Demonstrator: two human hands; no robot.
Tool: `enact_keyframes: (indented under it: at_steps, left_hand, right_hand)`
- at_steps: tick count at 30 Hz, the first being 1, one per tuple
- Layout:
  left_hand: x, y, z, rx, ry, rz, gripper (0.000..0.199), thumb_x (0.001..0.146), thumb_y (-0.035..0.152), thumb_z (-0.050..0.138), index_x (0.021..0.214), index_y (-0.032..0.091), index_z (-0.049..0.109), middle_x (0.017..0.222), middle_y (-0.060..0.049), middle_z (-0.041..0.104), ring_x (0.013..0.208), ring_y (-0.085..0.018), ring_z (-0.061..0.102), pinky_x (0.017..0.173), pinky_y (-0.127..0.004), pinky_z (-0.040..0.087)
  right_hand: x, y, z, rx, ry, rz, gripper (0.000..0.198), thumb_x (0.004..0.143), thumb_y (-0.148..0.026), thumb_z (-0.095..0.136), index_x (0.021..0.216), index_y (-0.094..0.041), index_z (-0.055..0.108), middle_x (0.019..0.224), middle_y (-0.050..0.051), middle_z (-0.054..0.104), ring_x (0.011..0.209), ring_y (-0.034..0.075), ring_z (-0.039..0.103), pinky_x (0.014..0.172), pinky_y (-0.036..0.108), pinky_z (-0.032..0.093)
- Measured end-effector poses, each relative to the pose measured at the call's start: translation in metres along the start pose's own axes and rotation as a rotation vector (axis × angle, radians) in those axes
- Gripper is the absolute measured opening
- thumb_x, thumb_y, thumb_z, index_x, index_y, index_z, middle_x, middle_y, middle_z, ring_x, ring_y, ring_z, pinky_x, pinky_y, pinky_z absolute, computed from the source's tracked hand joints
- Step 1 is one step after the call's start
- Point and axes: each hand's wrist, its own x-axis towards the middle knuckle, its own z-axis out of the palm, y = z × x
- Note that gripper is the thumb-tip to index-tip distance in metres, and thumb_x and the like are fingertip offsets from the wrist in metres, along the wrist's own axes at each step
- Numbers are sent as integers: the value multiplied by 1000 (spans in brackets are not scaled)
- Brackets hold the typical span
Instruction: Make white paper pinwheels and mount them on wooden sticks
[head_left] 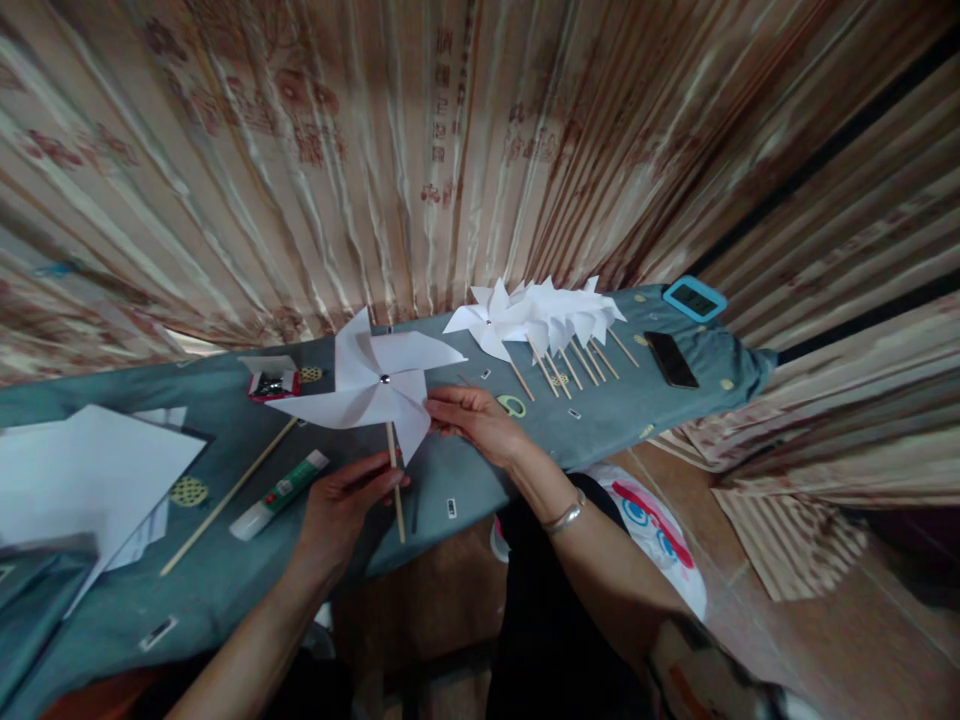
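1. A white paper pinwheel (391,395) with a round silver pin head (385,379) at its centre is held above the tabletop (469,490), which is covered in grey-green cloth.
2. The left hand (341,502) is closed round the pinwheel's thin pale wooden stick (400,515), below the blades. The right hand (469,418) has its thumb and fingers narrowed on the edge of a lower blade.
3. This pinwheel looks nearly or fully assembled: blades folded to the centre, pin in place, stick behind. Whether the pin sits firmly cannot be told.
4. Farther right, an overlapping row of white paper pinwheels on sticks (559,315) lies apparently complete; the held one is apart from it.
5. Unused materials lie to the left: white paper sheets (90,470), a loose pale wooden stick (225,498) and a small open red-and-white box (274,383) with dark, shiny contents, too small to make out.
6. A white-and-green glue stick (277,495) lies between the loose stick and the left hand.
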Motion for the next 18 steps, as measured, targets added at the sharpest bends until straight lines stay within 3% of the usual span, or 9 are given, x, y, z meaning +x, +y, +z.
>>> enact_keyframes:
  at_steps: [7, 18]
  left_hand:
    - [-1, 2, 2, 13, 26, -51, 39, 46, 33, 90, 80, 19, 77, 71, -4, 76, 69, -20, 70, 60, -25, 50]
    - [0, -3, 0, 31, -23, 16, 34, 53, 35, 87, 82, 19, 78, 77, -5, 77, 69, -21, 70, 59, -27, 49]
  right_hand:
    - [1, 2, 3, 2, -18, 14, 44, 54, -54, 89, 78, -21, 74, 70, -4, 68, 65, 8, 60, 59, 20, 42]
    - [-4, -4, 2, 67, 15, 43, 42, 49, -47, 92, 75, -18, 75, 67, -3, 70, 60, 7, 61, 55, 17, 44]
